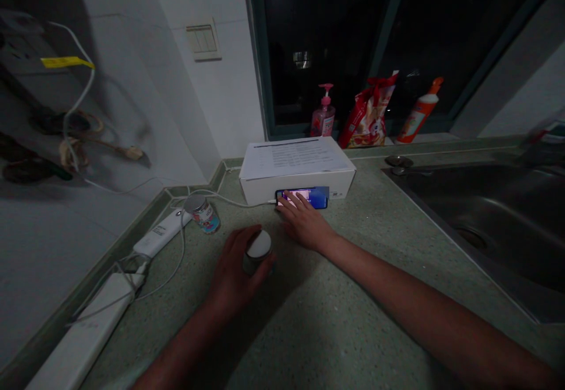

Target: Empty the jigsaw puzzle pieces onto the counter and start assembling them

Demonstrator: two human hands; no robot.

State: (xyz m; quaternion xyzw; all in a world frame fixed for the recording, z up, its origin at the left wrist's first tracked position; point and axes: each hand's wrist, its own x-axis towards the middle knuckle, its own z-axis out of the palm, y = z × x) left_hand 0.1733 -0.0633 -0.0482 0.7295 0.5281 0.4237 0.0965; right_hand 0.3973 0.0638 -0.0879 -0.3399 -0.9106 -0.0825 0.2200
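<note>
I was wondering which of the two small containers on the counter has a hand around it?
The white-lidded container, with the left hand curled around it; the grey-lidded container stands untouched by the white cable.

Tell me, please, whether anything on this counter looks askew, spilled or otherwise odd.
The white cables look untidy, bunched and looping around the long white strip at the counter's left. I see no obvious spill or damage, though the light is dim.
</note>
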